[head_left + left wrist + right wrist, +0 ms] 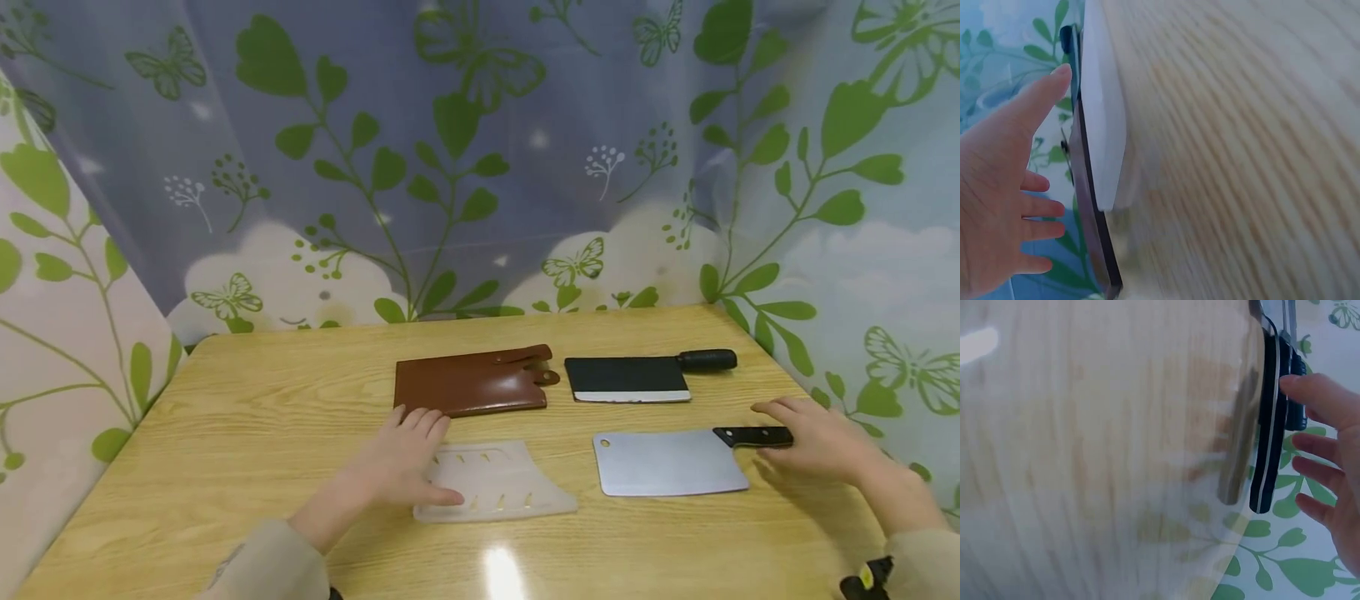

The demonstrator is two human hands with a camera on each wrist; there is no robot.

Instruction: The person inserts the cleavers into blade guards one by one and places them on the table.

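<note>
My left hand (401,462) is spread over the left end of a translucent white knife guard (510,479) with small slots along its edges. In the left wrist view its fingers are apart and hold nothing, beside the guard (1104,119). A silver cleaver (663,465) lies flat to the right of the guard, its black riveted handle (750,436) pointing right. My right hand (821,437) hovers at the end of that handle, fingers loosely extended. The right wrist view has the thumb and fingers just above the handle (1269,437), not wrapped round it.
Behind the guard lies a brown leather knife sheath (465,385) with a snap strap. To its right is a dark-bladed cleaver (630,375) with a bright edge and black handle. All lie on a wood-grain table (262,400), with leaf-printed curtains (360,208) at its back and sides.
</note>
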